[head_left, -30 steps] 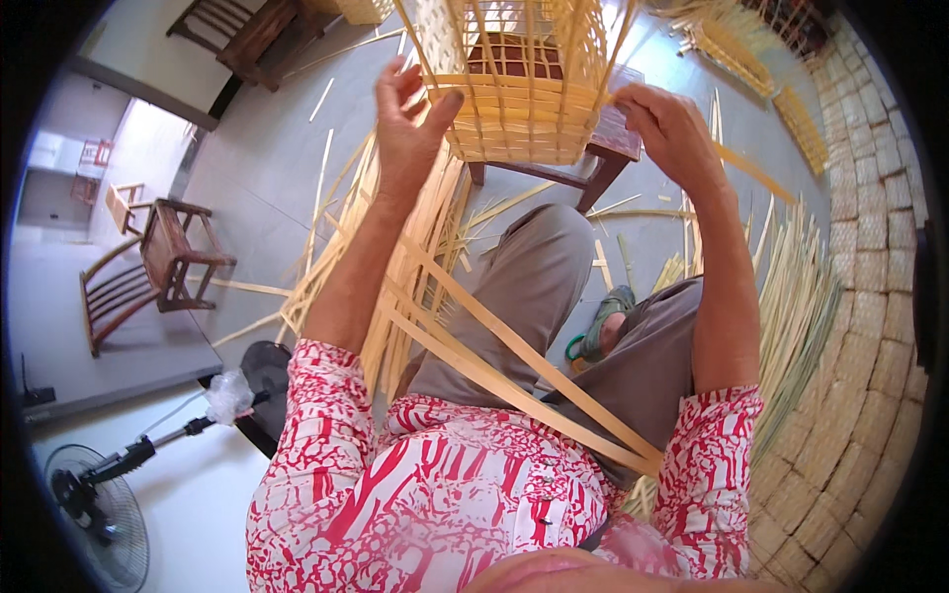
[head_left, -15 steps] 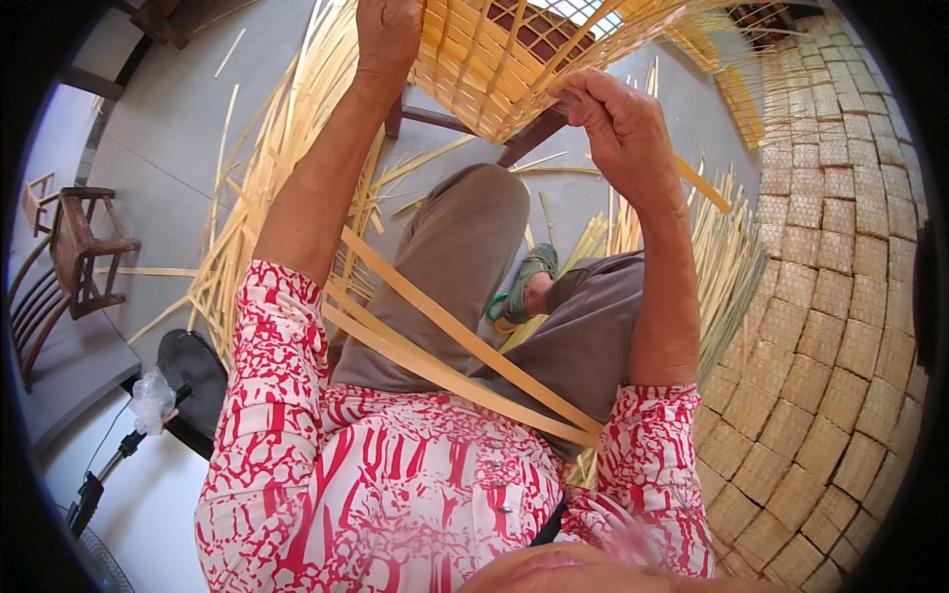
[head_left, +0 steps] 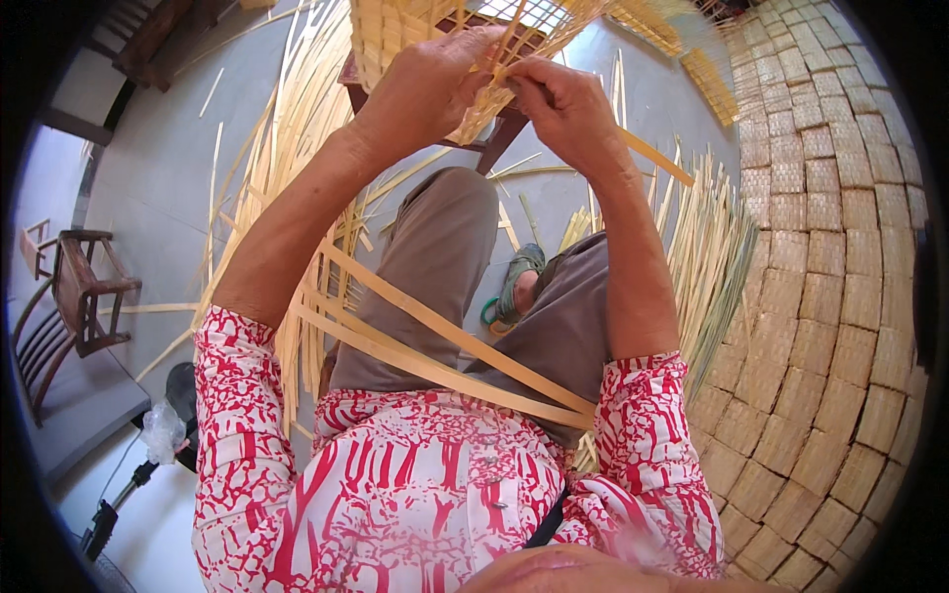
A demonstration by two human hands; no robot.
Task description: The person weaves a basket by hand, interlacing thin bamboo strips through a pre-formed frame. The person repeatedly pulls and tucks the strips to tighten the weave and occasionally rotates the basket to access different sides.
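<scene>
A partly woven basket [head_left: 382, 42] of flat yellow bamboo strips stands in front of me at the top of the view, its loose ends fanning up and right. My left hand [head_left: 427, 87] has its fingers closed on the basket's near right part. Close beside it, almost touching, my right hand [head_left: 565, 107] pinches the weave at the same spot. From behind my right wrist a bamboo strip [head_left: 656, 158] sticks out to the right. The fingertips partly cover the weave. Several long flat strips [head_left: 435, 371] lie across my lap.
A wooden stool [head_left: 509, 133] is under the basket. Long bamboo strips [head_left: 297, 109] cover the floor on the left, and a bundle of thin strips [head_left: 707, 247] lies on the right. Stacked woven blocks [head_left: 830, 257] line the right side. A small wooden chair [head_left: 89, 287] stands at the left.
My left hand has moved right and down, from the basket's far left part to beside my right hand. My right hand and the basket have shifted left in the view.
</scene>
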